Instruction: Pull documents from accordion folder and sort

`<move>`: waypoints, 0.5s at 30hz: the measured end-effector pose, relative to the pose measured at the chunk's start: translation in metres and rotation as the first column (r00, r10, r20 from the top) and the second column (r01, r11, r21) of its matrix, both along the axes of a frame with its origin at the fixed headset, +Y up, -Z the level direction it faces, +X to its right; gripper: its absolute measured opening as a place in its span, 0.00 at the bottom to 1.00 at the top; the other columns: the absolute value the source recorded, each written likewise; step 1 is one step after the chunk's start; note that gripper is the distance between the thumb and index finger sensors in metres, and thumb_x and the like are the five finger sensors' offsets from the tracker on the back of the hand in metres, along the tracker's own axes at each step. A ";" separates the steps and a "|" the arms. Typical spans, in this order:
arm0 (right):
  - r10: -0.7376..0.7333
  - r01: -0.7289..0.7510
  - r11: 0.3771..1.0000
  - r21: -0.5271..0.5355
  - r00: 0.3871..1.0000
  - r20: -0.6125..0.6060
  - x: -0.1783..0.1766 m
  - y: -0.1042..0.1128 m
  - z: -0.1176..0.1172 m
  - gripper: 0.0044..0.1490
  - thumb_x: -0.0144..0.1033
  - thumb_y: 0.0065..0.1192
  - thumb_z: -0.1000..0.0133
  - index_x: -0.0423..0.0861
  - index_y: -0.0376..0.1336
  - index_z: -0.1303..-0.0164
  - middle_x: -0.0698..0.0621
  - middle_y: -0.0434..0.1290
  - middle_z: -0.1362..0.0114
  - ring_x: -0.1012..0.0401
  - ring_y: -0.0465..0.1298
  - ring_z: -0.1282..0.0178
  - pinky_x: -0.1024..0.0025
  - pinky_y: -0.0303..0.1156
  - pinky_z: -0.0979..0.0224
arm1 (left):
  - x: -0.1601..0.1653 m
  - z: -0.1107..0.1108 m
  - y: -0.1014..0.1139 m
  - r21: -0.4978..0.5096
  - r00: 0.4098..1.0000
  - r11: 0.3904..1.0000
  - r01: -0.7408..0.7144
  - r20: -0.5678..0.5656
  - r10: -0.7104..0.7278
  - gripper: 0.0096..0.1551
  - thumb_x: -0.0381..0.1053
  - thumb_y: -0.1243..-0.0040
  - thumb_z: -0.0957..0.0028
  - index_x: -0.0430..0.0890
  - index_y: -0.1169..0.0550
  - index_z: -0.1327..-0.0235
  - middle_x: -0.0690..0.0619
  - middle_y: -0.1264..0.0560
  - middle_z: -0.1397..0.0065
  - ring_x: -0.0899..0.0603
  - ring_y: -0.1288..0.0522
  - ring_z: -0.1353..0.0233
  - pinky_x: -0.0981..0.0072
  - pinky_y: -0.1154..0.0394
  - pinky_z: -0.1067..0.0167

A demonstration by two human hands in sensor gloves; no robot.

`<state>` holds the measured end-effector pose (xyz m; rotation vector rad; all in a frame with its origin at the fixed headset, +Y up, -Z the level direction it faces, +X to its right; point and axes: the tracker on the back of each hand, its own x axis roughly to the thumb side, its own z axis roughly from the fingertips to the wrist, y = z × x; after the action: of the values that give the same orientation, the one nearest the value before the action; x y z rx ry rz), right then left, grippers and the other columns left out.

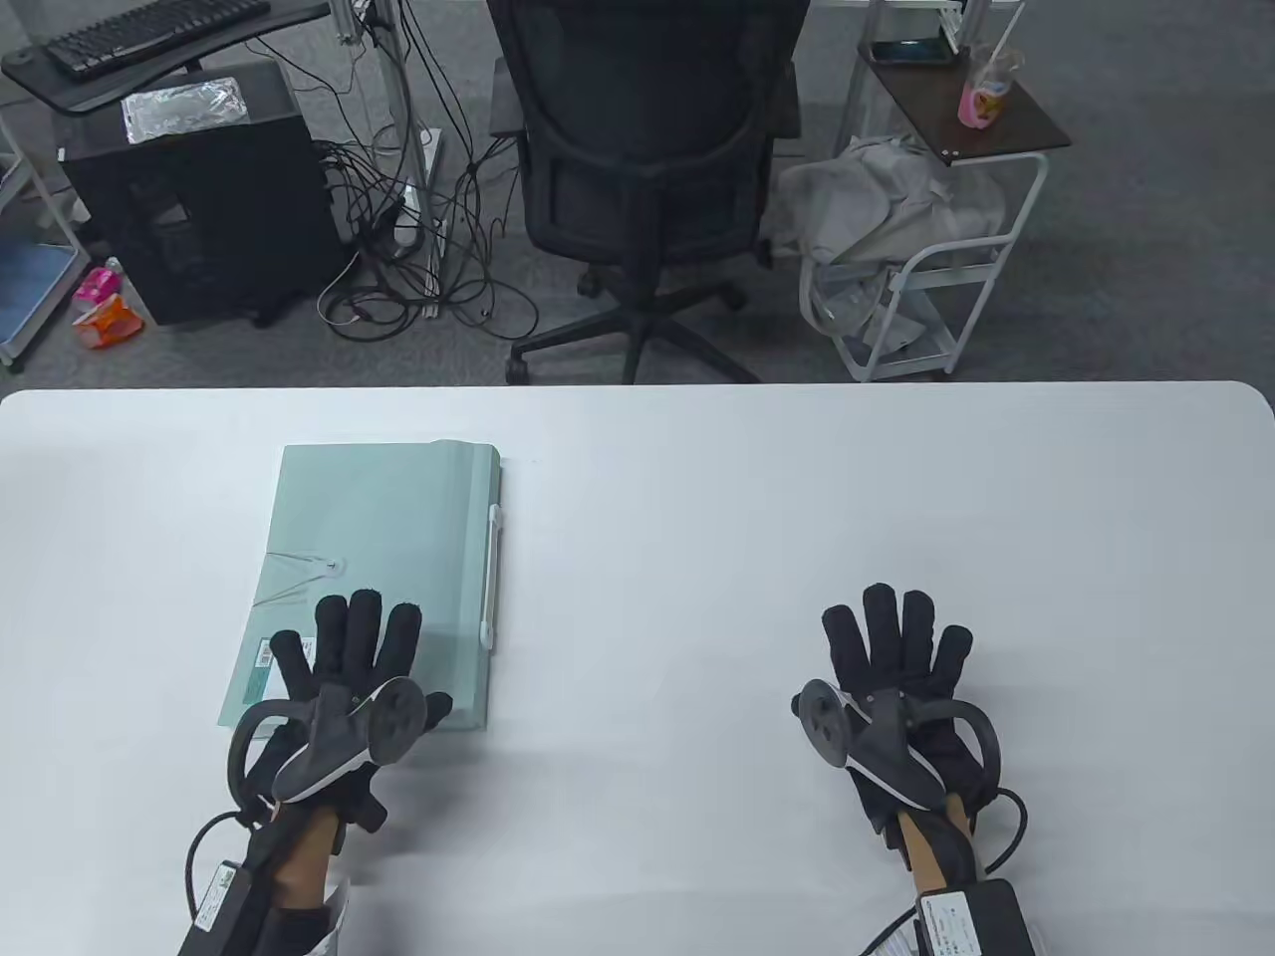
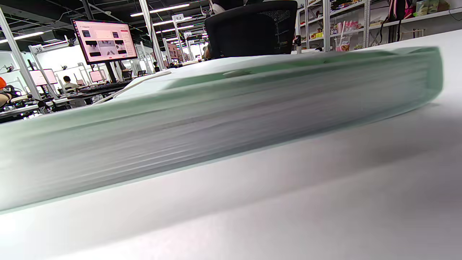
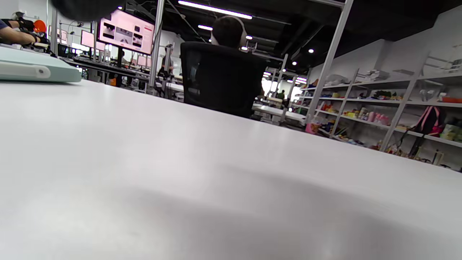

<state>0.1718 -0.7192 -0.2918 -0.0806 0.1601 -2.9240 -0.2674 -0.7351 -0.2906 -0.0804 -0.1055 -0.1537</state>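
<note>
A pale green accordion folder (image 1: 388, 538) lies closed and flat on the left half of the white table (image 1: 697, 478), its white handle (image 1: 491, 578) along the right edge. My left hand (image 1: 344, 647) rests flat, fingers spread, on the folder's near end. My right hand (image 1: 896, 637) lies flat and open on the bare table to the right, well apart from the folder. The left wrist view shows the folder's ribbed side (image 2: 216, 119) close up. The right wrist view shows the folder's corner (image 3: 36, 68) at far left. No documents show outside the folder.
The table's far edge (image 1: 637, 386) runs across the middle of the table view. Beyond it stand a black office chair (image 1: 647, 149), a white cart (image 1: 926, 269) with cloth, and a computer tower (image 1: 199, 199) on the floor.
</note>
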 end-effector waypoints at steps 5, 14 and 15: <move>-0.004 0.004 1.000 -0.007 1.000 0.001 0.000 0.000 0.000 0.56 0.66 0.43 0.51 0.48 0.34 0.22 0.35 0.33 0.15 0.31 0.37 0.19 0.25 0.38 0.24 | -0.001 0.001 0.000 0.011 1.000 1.000 -0.008 -0.001 0.008 0.56 0.77 0.70 0.42 0.49 0.67 0.13 0.39 0.68 0.10 0.26 0.66 0.13 0.21 0.60 0.25; -0.031 0.031 0.999 -0.013 1.000 0.002 0.001 0.001 0.000 0.56 0.65 0.43 0.51 0.48 0.34 0.22 0.36 0.33 0.15 0.31 0.37 0.19 0.25 0.38 0.24 | 0.003 -0.002 -0.002 -0.036 1.000 0.999 0.003 0.015 -0.003 0.56 0.77 0.69 0.42 0.49 0.67 0.13 0.39 0.68 0.10 0.27 0.65 0.13 0.25 0.60 0.23; -0.035 0.035 0.999 -0.013 0.999 0.003 0.002 0.001 -0.001 0.56 0.65 0.43 0.51 0.48 0.34 0.22 0.36 0.33 0.15 0.31 0.37 0.19 0.25 0.38 0.24 | 0.004 -0.002 0.000 -0.045 1.000 0.999 0.007 0.017 -0.007 0.56 0.77 0.69 0.42 0.50 0.67 0.13 0.39 0.65 0.10 0.27 0.64 0.12 0.26 0.60 0.23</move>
<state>0.1736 -0.7179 -0.2924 -0.0762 0.1435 -2.9605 -0.2635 -0.7349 -0.2931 -0.1247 -0.1257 -0.1590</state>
